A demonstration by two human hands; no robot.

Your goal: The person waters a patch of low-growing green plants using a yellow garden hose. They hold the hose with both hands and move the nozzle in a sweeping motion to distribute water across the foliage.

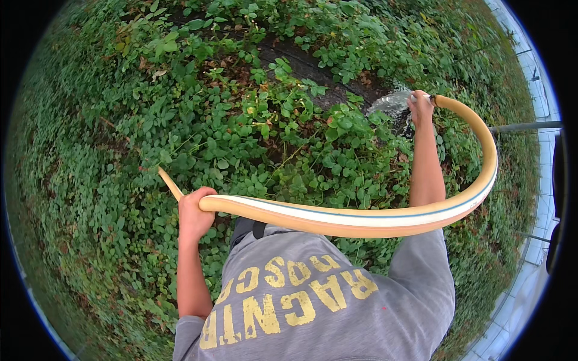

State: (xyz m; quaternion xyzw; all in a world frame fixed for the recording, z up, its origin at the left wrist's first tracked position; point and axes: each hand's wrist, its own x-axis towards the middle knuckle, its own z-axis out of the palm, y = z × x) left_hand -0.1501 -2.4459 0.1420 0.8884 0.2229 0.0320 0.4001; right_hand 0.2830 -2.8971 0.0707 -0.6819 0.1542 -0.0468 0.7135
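Observation:
A thick yellow-tan garden hose (334, 221) with a white and blue stripe curves in front of my chest. My right hand (421, 107) grips its outlet end at the upper right, where water (390, 102) pours out towards the left onto the soil and black ground sheet. At the lower left, my left hand (196, 213) is closed around another stretch of the same hose. From that hand the hose runs on up to the left and drops out of sight among the leaves.
Dense leafy green bushes (253, 149) surround me on every side. Dark ground sheeting (293, 56) with dry brown leaves shows between the plants. A thin grey pole (526, 126) stands out at the right, before a pale panelled surface (544, 94) along the picture's rim.

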